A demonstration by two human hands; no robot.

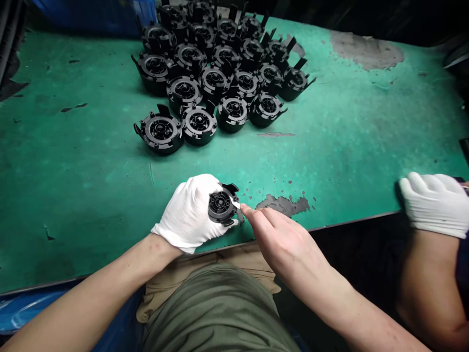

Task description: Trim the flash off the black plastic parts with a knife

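My left hand (192, 212), in a white glove, is closed around a round black plastic housing (220, 203). The ribbed, ring-shaped face of the part points up, and its tabs stick out past the glove. My bare right hand (282, 237) is closed on a small knife, and only its short, bright blade (235, 202) shows. The blade's tip lies at the right rim of the housing. The knife's handle is hidden inside my fingers.
Several similar black housings (200, 122) stand grouped on the worn green tabletop (91, 161) beyond my hands. A blue bin (91, 17) is at the back left. At the right edge rests another person's white-gloved hand (434, 203).
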